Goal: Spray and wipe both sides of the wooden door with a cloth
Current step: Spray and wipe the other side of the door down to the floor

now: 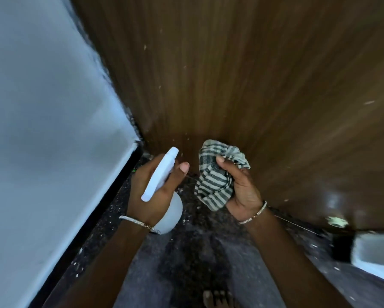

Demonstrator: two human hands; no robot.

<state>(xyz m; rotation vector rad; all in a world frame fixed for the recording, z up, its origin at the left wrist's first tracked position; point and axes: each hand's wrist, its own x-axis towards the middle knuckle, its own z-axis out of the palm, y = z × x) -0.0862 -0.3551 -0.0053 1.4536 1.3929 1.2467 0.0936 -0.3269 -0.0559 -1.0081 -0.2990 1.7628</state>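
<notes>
At the foot of the door (242, 74), in the low corner by the wall (42, 107), both your hands are loaded.

Left hand (166, 187) wraps the neck of the spray bottle (161, 174), with the thumb curled round the front. The nozzle points at the door's bottom edge. I can't tell if a finger is on the trigger, because the bottle's head hides it.

Right hand (244, 192) clutches the cloth (211, 183) in a bunch, fingers closed round it and thumb pressed on top. It sits close to the wood, but contact isn't clear.

Handling, my read:
- Door: stiff and glossy. It will likely swing under a hard push, so use light strokes or brace it. Pale specks on the face are probably the spots to work.
- Cloth: soft, light, striped. Bunched like this it makes only a small pad. Spread it flatter over your palm for more coverage.
- Bottle: light plastic. The neck is the right place to hold it, but it gets slippery once wet.

Contents: the bottle body is cloudy white and the liquid level isn't readable. A blurred white thing (375, 252) sits low on the right of the floor (186, 252). I can't tell what it is.

The far side of the door isn't in view.
</notes>
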